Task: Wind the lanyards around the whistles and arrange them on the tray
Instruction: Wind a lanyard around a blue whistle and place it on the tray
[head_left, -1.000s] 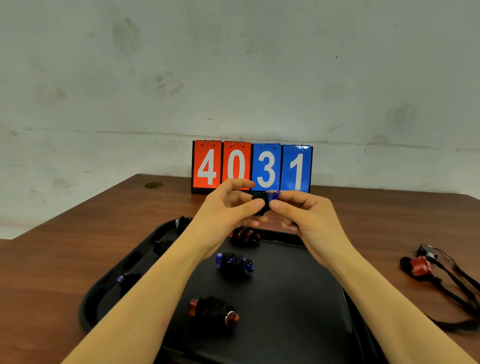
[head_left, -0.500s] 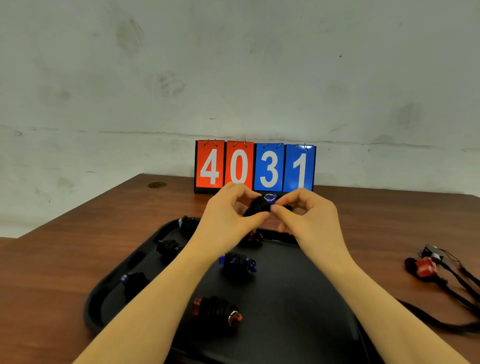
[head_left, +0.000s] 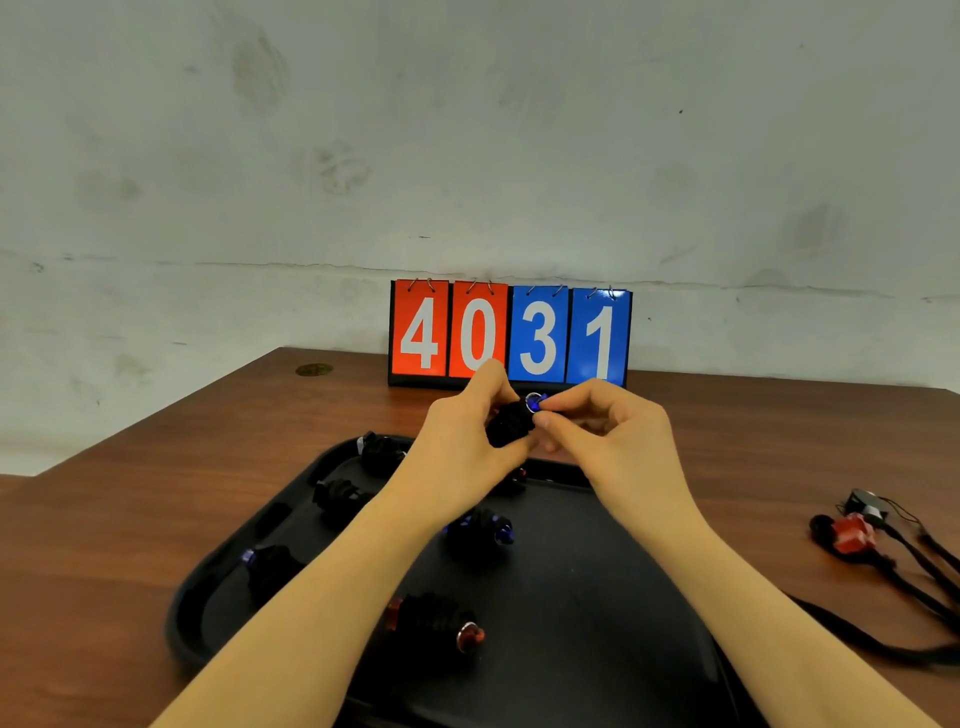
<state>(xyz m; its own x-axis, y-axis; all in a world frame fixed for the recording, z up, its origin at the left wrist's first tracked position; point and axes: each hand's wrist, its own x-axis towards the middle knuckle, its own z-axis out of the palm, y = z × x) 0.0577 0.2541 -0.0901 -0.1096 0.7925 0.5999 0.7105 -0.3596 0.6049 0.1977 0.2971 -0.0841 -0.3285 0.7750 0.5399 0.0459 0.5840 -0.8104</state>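
Above the far end of the black tray (head_left: 597, 597) I hold a blue whistle (head_left: 511, 423) wound in black lanyard. My left hand (head_left: 457, 441) grips its wrapped body. The fingertips of my right hand (head_left: 602, 431) pinch its blue end with the metal ring. Several wound whistles lie on the tray: a red one (head_left: 436, 621) near the front, a blue one (head_left: 480, 530) in the middle, and darker ones (head_left: 337, 493) along the left rim. My arms hide part of the tray.
A red whistle (head_left: 852, 535) and a dark one (head_left: 865, 501) lie on the wooden table at the right, their black lanyards (head_left: 919, 577) loose and trailing toward the front. A flip scoreboard (head_left: 509, 335) reading 4031 stands at the table's back against the wall.
Both hands have stayed together over the tray's far end, turning the wound whistle a little; its ringed blue end now shows more plainly at my right fingertips. The view has shifted slightly.
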